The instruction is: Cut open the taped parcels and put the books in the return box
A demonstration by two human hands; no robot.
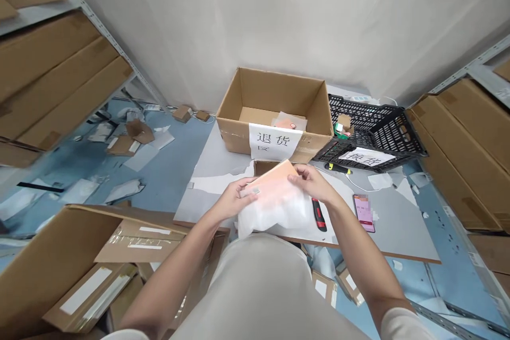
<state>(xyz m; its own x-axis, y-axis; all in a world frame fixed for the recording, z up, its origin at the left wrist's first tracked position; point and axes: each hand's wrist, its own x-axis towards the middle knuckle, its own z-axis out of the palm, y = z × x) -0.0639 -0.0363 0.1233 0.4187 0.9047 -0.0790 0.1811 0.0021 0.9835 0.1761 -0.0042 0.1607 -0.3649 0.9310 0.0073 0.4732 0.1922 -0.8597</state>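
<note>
A flat peach-orange packet sits partly inside a translucent white plastic bag, close to my body over the table's front edge. My left hand pinches the left side of the bag and packet, thumb on top. At the packet's upper right edge, my right hand is closed with thumb and fingers on it. Just right of the bag lies a red and black utility knife. Behind the packet, a small brown carton shows in part on the table.
An open cardboard box with a paper label stands behind, holding a few flat packets. Beside it is a black plastic crate. A phone and a yellow-black cutter lie right. A large carton holds parcels at left.
</note>
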